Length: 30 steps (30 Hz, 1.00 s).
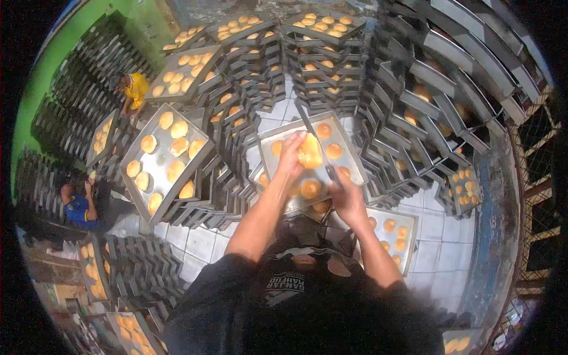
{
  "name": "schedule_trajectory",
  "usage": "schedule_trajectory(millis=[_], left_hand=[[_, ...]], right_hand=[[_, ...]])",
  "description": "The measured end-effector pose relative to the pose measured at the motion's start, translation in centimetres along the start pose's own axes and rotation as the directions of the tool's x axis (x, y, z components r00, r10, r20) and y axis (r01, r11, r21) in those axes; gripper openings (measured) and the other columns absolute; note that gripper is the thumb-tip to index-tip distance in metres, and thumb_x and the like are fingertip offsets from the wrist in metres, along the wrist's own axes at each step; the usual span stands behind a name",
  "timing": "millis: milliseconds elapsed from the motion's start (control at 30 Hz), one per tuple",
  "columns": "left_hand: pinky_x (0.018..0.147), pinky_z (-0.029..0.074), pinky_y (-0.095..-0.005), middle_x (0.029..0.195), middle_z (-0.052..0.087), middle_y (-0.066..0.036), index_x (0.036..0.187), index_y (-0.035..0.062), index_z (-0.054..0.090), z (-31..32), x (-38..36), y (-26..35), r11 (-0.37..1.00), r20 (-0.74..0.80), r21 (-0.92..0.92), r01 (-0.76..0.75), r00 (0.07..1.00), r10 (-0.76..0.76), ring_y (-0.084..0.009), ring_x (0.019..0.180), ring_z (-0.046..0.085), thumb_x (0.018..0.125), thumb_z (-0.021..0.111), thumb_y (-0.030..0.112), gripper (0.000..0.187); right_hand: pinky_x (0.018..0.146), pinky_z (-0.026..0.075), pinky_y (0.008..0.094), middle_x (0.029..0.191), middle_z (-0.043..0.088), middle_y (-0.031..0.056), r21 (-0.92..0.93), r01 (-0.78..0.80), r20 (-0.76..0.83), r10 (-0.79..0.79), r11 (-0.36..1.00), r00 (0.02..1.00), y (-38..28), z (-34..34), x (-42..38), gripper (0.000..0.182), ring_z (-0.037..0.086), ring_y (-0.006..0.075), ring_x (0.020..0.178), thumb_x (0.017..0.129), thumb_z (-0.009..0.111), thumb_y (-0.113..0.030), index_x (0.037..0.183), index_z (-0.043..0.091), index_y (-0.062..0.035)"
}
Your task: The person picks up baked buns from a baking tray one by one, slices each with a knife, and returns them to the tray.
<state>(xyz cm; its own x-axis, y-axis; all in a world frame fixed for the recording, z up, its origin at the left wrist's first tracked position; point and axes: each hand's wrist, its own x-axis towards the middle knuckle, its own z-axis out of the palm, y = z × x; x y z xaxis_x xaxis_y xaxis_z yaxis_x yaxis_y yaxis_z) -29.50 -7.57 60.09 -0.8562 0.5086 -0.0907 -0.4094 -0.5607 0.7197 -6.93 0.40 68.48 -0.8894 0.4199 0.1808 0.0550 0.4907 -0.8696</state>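
Observation:
My left hand grips a bun whose pale yellow, crumbly face is turned up. My right hand is closed around the handle of a long knife. Its dark blade slants up past the bun's right side, close against it. Both hands are over a metal baking tray holding several round golden buns, among them a whole bun just below the held one.
Tall stacks of trays stand ahead and at both sides. A tray of buns tops the left stack; another floor-level tray lies right. Two people, one in a yellow shirt and one in a blue shirt, are at the left.

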Motion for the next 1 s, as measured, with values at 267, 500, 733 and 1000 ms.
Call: schedule_trajectory(millis=[267, 500, 733, 1000], left_hand=[[0.076, 0.058, -0.0334, 0.092, 0.07, -0.006, 0.103, 0.0067, 0.063, -1.4, -0.6, 3.7, 0.997, 0.1, -0.077, 0.029, 0.995, -0.021, -0.0175, 0.081, 0.068, 0.094, 0.07, 0.025, 0.022], [0.071, 0.06, -0.0341, 0.091, 0.069, -0.005, 0.105, 0.0078, 0.065, 0.4, -2.1, 0.9, 0.996, 0.095, -0.018, 0.083, 0.992, -0.081, -0.0168, 0.08, 0.07, 0.091, 0.074, 0.021, 0.022], [0.072, 0.06, -0.0368, 0.1, 0.066, -0.006, 0.114, 0.0078, 0.061, -0.9, -2.7, 2.2, 0.986, 0.171, 0.129, 0.103, 0.977, -0.125, -0.0193, 0.088, 0.069, 0.091, 0.073, 0.017, 0.027], [0.072, 0.06, -0.0357, 0.1, 0.067, -0.007, 0.118, 0.0082, 0.06, -1.1, -2.0, 1.9, 0.998, 0.072, 0.06, 0.018, 0.997, -0.023, -0.0186, 0.087, 0.069, 0.091, 0.074, 0.017, 0.032]], right_hand=[[0.08, 0.053, 0.0363, 0.094, 0.071, 0.0184, -0.119, 0.072, 0.048, -0.067, 0.99, 0.997, 4.2, 0.6, -2.5, 0.044, 0.069, 0.0264, 0.087, 0.098, 0.058, -0.011, 0.142, 0.053, -0.0087], [0.099, 0.049, 0.0388, 0.123, 0.067, 0.0249, 0.154, -0.129, 0.22, 0.094, 0.98, 0.971, 1.0, -1.3, 0.1, 0.06, 0.066, 0.0336, 0.116, 0.087, 0.072, -0.009, 0.143, 0.052, -0.0038], [0.088, 0.051, 0.0397, 0.106, 0.069, 0.025, -0.09, -0.162, 0.152, 0.174, 0.983, 0.973, 1.2, -1.3, -3.0, 0.045, 0.068, 0.0332, 0.097, 0.096, 0.058, -0.018, 0.14, 0.055, -0.0081], [0.09, 0.05, 0.0384, 0.109, 0.07, 0.022, 0.01, -0.177, 0.268, 0.167, 0.984, 0.949, 3.6, -1.7, -2.6, 0.044, 0.067, 0.03, 0.102, 0.098, 0.056, -0.022, 0.139, 0.056, -0.0074]])
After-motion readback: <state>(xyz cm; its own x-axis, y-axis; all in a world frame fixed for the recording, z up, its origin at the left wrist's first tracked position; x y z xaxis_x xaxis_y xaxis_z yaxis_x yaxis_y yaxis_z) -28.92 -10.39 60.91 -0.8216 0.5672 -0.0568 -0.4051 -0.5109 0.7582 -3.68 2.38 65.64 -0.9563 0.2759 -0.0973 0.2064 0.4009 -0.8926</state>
